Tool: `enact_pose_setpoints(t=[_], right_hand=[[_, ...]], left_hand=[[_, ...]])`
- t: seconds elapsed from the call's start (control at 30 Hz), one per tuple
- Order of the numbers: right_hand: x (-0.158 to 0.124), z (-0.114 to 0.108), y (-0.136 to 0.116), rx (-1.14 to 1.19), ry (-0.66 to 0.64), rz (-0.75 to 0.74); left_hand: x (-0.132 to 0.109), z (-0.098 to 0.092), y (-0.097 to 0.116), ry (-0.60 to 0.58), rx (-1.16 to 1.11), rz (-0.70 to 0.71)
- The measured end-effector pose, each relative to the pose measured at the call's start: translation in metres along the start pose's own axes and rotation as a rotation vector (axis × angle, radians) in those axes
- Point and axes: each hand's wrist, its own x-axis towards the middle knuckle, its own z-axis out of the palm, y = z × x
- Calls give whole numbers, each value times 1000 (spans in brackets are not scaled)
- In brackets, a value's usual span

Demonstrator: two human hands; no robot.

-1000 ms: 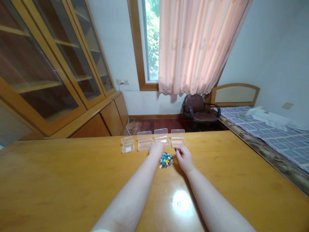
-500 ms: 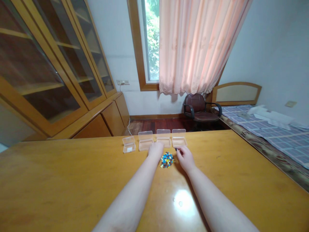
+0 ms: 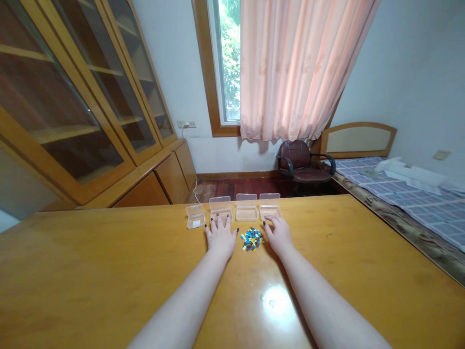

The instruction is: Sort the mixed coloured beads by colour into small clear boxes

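A small heap of blue, yellow, brown and white pieces (image 3: 252,239), like toy bricks, lies on the table between my hands. My left hand (image 3: 221,237) is spread with fingers apart, left of the heap, its fingertips over the near side of a clear lidded box (image 3: 220,203). My right hand (image 3: 279,234) rests right of the heap, fingers loosely apart, with nothing visible in it. Its fingertips are by the front of the right-hand clear box (image 3: 270,199). Another clear box (image 3: 246,213) stands between these two, lid raised. A smaller clear box (image 3: 196,221) with a white label sits at the far left.
The wooden table (image 3: 109,271) spans the foreground. Beyond its far edge stands a brown office chair (image 3: 300,162). A bed (image 3: 407,189) is on the right, and a glass-door cabinet (image 3: 127,150) on the left.
My left hand has moved left, away from the middle box, and its fingers have spread. My right hand stays in nearly the same place, with its fingers slightly loosened.
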Motion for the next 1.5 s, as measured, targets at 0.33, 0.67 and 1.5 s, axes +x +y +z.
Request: enact_pose_setpoints(t=[0.33,0.67,1.5], right_hand=[[-1,2,5,20,-96,20],[-4,-1,-12,-150,-417,-47],[-4,-17,8,-207,-431,9]], left_hand=[[6,5,-10,46,-29,48],[-33,17,21,-96,-348,360],[-28,22,29,-104,-247,483]])
